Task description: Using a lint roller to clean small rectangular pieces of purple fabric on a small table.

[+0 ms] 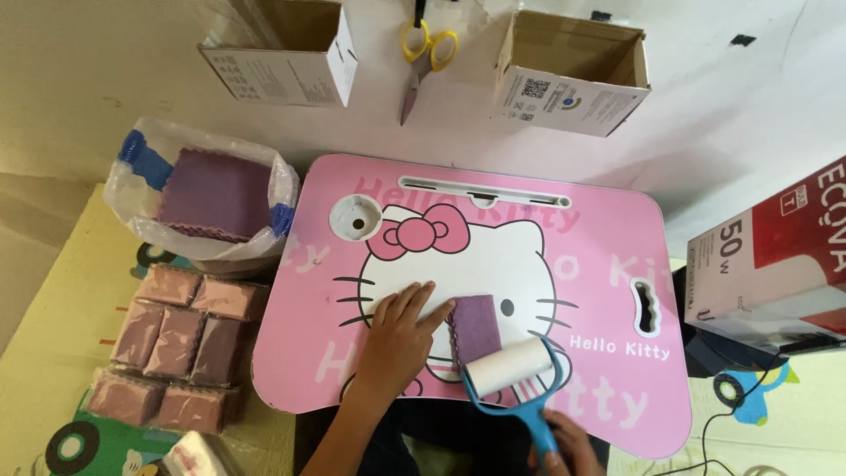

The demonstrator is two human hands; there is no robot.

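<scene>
Head: left hand (398, 330) flat (fingers spread) — cloth (476, 328)

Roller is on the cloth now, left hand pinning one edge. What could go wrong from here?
1. The purple cloth is pinned only at its left edge by the left hand; the sticky lint roller may lift or bunch it.
2. The right hand grips the blue handle low, near the pink lap table edge, so the roller could skid off the cloth.
</scene>
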